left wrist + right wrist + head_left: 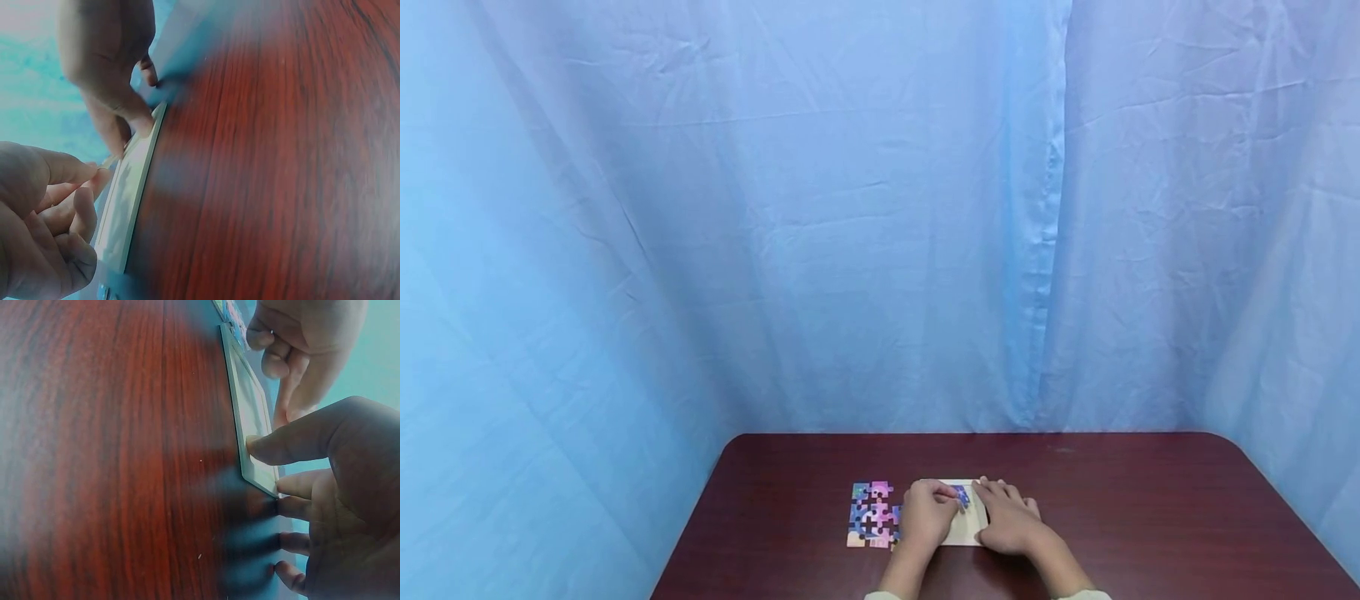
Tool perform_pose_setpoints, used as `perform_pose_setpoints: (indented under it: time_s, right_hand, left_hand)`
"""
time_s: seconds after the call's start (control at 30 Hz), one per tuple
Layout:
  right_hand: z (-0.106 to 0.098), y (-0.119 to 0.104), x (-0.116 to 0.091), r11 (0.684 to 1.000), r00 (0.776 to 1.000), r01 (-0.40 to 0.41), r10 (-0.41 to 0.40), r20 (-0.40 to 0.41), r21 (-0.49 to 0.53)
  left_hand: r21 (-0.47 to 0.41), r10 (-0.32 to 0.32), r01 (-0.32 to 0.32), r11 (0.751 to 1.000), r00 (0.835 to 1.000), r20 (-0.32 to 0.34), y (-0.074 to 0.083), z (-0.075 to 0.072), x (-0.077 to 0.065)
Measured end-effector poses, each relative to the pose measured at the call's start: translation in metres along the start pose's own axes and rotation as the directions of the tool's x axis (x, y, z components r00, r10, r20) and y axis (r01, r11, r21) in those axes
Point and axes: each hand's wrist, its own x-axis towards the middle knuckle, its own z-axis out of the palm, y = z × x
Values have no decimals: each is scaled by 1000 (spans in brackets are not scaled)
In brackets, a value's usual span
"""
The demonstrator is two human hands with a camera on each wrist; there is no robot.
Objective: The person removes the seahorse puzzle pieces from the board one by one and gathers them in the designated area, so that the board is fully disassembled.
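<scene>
My left hand (925,512) is over a pale, shallow puzzle tray (965,532), thumb and forefinger pinching a small jigsaw piece (109,162) seen edge-on in the left wrist view. A blue-purple patch (961,496) shows by those fingertips in the head view; whether it is the pinched piece or one lying in the tray I cannot tell. On the tray's right side rests my right hand (1011,521), its thumb on the near rim and its fingers spread and fairly straight along the far side and the table. My left hand hides the tray's left part.
Left of the tray, several pink, blue and cream jigsaw pieces (880,514) lie close together, some partly behind my left hand. The dark red-brown table (1112,492) extends to both sides. Blue curtains (887,250) hang behind and beside it.
</scene>
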Motion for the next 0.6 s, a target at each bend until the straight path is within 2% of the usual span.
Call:
perform_pose_setpoints:
  time_s: [0.23, 0.6]
  right_hand:
    - [-4, -4, -3, 1000, 1000, 7, -7, 12, 5]
    - [-1, -1, -1, 1000, 1000, 1, -1, 15, 9]
  left_hand:
    - [21, -41, 42, 999, 999, -17, -3, -12, 0]
    - [59, -65, 68, 996, 996, -57, -11, -28, 3]
